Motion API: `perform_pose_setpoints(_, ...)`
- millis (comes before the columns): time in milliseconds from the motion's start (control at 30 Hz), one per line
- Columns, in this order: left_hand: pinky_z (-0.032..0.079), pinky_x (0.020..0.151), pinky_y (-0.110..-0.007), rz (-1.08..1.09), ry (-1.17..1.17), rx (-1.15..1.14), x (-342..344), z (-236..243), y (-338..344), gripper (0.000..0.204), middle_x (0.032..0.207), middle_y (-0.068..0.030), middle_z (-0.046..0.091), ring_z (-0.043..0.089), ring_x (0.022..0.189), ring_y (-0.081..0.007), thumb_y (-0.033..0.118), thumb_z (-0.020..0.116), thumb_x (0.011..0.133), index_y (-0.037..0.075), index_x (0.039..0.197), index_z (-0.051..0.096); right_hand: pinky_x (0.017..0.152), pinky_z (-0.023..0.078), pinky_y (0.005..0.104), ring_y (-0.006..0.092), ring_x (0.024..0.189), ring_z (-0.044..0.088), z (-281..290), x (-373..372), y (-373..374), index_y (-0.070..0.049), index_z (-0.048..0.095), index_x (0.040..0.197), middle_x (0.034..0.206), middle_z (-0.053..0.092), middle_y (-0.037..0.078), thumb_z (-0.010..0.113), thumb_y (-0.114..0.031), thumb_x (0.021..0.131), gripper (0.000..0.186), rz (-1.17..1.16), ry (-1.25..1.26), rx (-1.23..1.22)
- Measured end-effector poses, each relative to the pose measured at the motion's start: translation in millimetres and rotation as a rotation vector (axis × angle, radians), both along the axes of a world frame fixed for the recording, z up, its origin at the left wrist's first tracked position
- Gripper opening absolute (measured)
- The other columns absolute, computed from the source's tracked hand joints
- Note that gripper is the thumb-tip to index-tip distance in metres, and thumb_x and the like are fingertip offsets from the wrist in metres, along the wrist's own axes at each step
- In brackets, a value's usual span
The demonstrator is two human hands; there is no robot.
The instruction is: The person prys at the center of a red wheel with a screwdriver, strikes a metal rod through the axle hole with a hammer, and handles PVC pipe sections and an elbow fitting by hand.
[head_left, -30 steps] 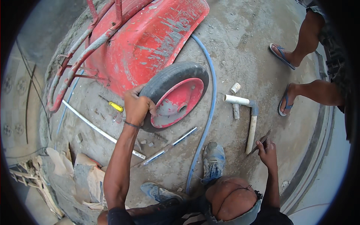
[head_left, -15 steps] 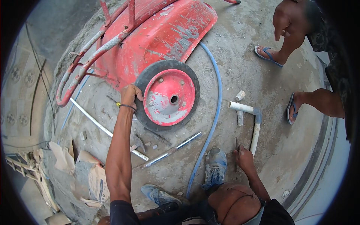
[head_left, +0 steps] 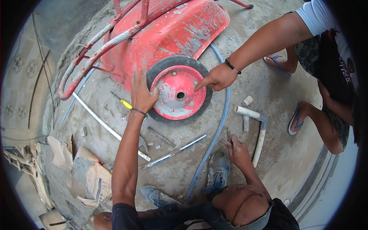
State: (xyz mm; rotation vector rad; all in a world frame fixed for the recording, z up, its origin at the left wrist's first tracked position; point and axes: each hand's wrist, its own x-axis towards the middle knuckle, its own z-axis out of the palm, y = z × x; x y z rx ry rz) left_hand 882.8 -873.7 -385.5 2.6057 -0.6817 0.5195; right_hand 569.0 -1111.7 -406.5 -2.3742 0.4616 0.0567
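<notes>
A wheelbarrow wheel [head_left: 163,73], with a black tyre and a red, cement-smeared rim, lies flat beside the overturned red wheelbarrow [head_left: 153,42]. My left hand [head_left: 143,94] is open at the tyre's left side, fingers stretched out and thumb toward the rim. In my right hand [head_left: 238,151], low and right of the wheel, a thin, dark metal bar [head_left: 229,135] is gripped; its lower part is hidden. Another person's hand [head_left: 220,78] reaches in from the right, its index finger pointing at the rim near the hub hole.
A yellow-handled screwdriver [head_left: 125,104], a metal rod [head_left: 161,136] and a shiny tube [head_left: 176,151] lie on the concrete. A blue hose [head_left: 214,143] curves past the wheel. White pipe with an elbow [head_left: 263,122] lies at right, near the other person's sandalled foot [head_left: 297,120]. Torn sacks [head_left: 97,180] lie left.
My left hand has let go of the tyre and spread its fingers. My right hand has risen slightly leftward with the bar. The other person's arm has come in, pointing at the wheel.
</notes>
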Motion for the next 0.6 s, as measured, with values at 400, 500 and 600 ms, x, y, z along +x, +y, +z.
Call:
perform_pose_setpoints(400,0.05,0.06,-0.049,-0.135,0.384,0.049,-112,-47,-39,0.074,0.076,-0.0196,0.06,0.062,0.065,-0.0379,0.017,0.063,0.076,0.012,0.144,0.036,0.06,0.047,0.0509,0.0449,0.069,0.061,25,64,41,-0.007,0.053,0.108,0.073,0.062,0.023,0.061,-0.013,0.086,0.024,0.194,-0.095,0.045)
perform_pose_setpoints(500,0.05,0.061,-0.049,-0.08,0.4,0.144,-111,-49,-46,0.074,0.077,-0.0198,0.06,0.062,0.065,-0.0383,0.016,0.062,0.075,0.009,0.144,0.035,0.061,0.047,0.0516,0.0458,0.07,0.06,25,64,43,-0.006,0.052,0.108,0.074,0.062,0.024,0.061,-0.009,0.084,0.025,0.217,-0.149,0.026)
perform_pose_setpoints(600,0.05,0.062,-0.049,-0.112,0.348,0.046,-111,-46,-44,0.07,0.077,-0.0193,0.06,0.062,0.066,-0.0382,0.015,0.061,0.076,0.007,0.142,0.038,0.062,0.047,0.0521,0.0461,0.071,0.061,33,65,46,-0.006,0.052,0.109,0.076,0.062,0.025,0.062,-0.008,0.083,0.027,0.212,-0.101,0.035)
